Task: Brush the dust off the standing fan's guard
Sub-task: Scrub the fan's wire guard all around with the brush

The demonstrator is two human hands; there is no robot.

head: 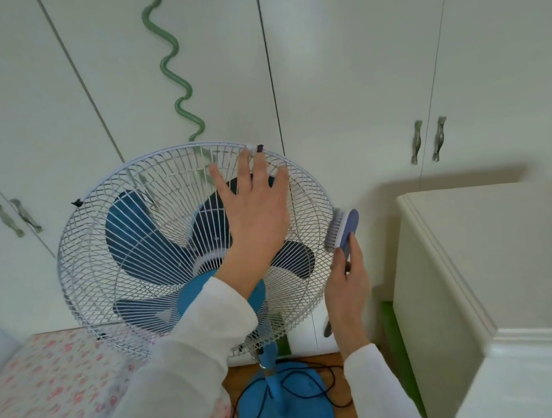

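Observation:
The standing fan's white wire guard (115, 251) fills the middle of the view, seen from behind and above, with dark blue blades and a blue motor housing inside. My left hand (255, 210) lies flat on the upper right of the guard, fingers spread and reaching toward its rim. My right hand (349, 285) grips the handle of a purple-backed brush (342, 229). The brush's white bristles press against the guard's right rim.
White wardrobe doors (341, 75) stand right behind the fan. A cream cabinet (484, 260) is close on the right. A floral-covered bed (52, 384) lies at lower left. The fan's blue base (299, 401) and a black cord sit on the wooden floor.

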